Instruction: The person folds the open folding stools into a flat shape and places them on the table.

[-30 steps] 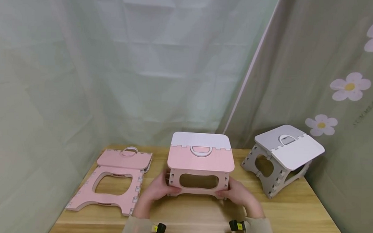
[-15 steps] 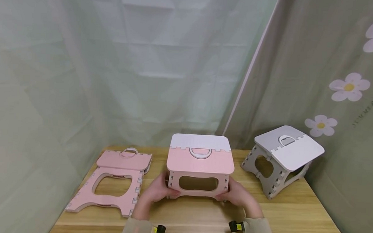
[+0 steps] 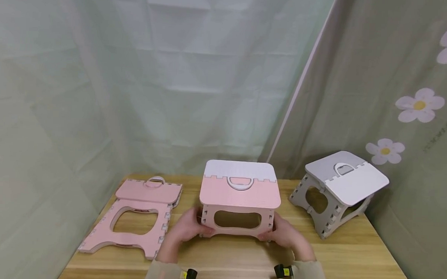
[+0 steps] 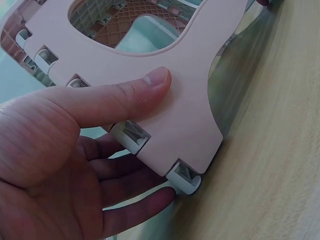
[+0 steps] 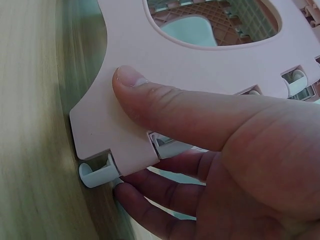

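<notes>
A folding step stool [image 3: 240, 193] with a pink and white top and a white handle stands unfolded in the middle of the table. My left hand [image 3: 189, 226] grips its left leg, the thumb flat on the pink front panel [image 4: 185, 105] and the fingers curled behind the hinged edge. On the opposite side my right hand [image 3: 283, 232] holds the right leg the same way, as the right wrist view shows with the thumb across the front panel [image 5: 132, 115]. Parts of the fingers are hidden behind the legs in the head view.
A folded pink stool [image 3: 138, 239] lies flat at the left of the wooden table [image 3: 234, 263]. At the right stands an unfolded grey and white stool [image 3: 340, 180], turned at an angle. Pale curtains [image 3: 195, 93] hang behind and at both sides.
The middle stool appears very slightly lower and nearer than a second ago, with both hands still on its legs. Over the last half second hardly anything differs.
</notes>
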The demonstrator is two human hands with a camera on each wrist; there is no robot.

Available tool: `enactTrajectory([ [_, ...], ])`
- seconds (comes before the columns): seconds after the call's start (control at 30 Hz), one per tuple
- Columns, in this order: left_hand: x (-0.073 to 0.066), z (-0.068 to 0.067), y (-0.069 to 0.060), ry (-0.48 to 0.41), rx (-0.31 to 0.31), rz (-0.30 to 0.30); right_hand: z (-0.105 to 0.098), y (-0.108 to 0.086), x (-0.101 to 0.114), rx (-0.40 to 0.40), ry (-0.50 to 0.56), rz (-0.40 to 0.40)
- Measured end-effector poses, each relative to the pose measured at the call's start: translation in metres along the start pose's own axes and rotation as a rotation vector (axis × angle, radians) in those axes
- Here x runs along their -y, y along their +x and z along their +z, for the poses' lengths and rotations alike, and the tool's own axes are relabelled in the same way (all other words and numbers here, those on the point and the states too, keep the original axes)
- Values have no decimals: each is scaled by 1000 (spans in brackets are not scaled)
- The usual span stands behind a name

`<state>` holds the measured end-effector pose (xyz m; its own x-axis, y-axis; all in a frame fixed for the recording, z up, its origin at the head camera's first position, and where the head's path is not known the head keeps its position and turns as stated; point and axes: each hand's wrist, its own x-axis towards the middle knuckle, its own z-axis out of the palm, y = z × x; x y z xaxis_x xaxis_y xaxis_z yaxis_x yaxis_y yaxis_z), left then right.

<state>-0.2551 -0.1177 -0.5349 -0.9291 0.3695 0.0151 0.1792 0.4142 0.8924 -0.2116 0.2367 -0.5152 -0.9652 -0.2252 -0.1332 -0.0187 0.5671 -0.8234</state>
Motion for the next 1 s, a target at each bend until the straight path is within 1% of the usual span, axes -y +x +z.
enactTrajectory([
  [0.17, 2, 0, -2, -16, 19, -1, 2, -1, -3, 22, -1, -11],
  [0.33, 2, -2, -1, -28, 25, 15, 1, -1, -2, 13, -1, -5],
  [0.4, 1, -2, 0, -40, 45, 37, 1, -1, -1, 10, 0, -5],
  [0.53, 1, -2, 2, -81, 107, 76, 0, 0, 2, 11, -5, -14],
  [0.6, 2, -1, 3, -91, 122, 88, -1, 0, 3, 10, -8, -18],
  [0.77, 1, 1, 2, -75, 100, 86, -2, -2, 3, 9, -1, -3],
  [0.9, 0, 2, 2, -90, 92, 72, -1, -2, 2, 8, -6, 2],
  [1.0, 0, 3, 1, -85, 79, 64, -1, -2, 1, 4, -10, 3],
])
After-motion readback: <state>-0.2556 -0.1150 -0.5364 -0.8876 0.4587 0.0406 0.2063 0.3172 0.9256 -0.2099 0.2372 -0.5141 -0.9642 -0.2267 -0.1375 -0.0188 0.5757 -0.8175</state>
